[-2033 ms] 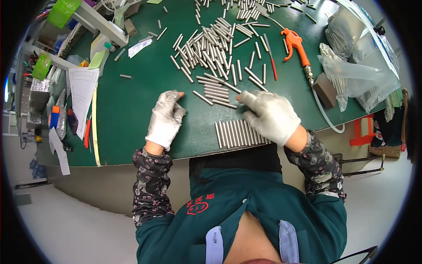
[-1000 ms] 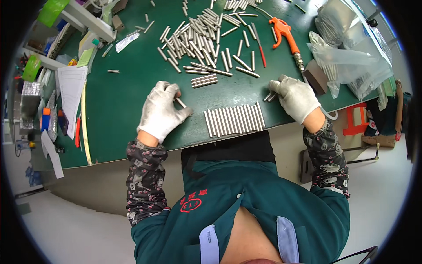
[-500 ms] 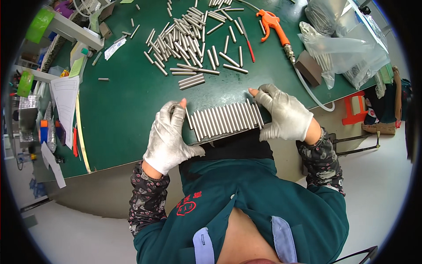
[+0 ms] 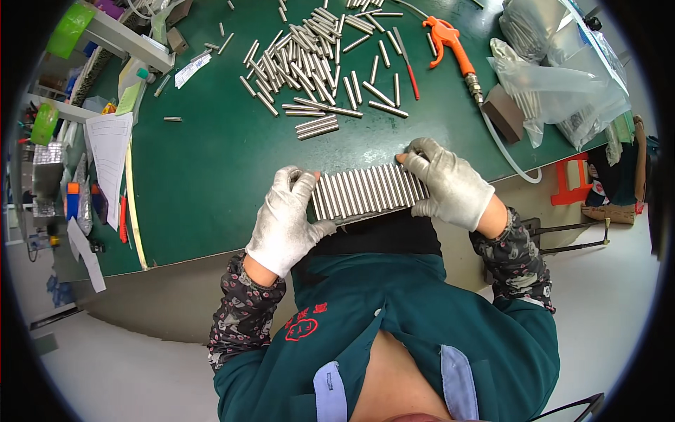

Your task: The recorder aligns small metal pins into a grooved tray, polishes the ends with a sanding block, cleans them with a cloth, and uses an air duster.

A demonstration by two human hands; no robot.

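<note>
— Steel rods (image 4: 367, 191): where are they?
— At the green surface (image 4: 204, 162)'s near edge, a tight row pressed between my left hand (image 4: 286, 220) and right hand (image 4: 450, 184), fingers curled against both ends.

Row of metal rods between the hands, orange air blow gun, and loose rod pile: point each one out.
row of metal rods (image 4: 367, 190), head view, middle of the row.
orange air blow gun (image 4: 444, 36), head view, on its handle.
loose rod pile (image 4: 309, 60), head view, centre of the heap.
</note>
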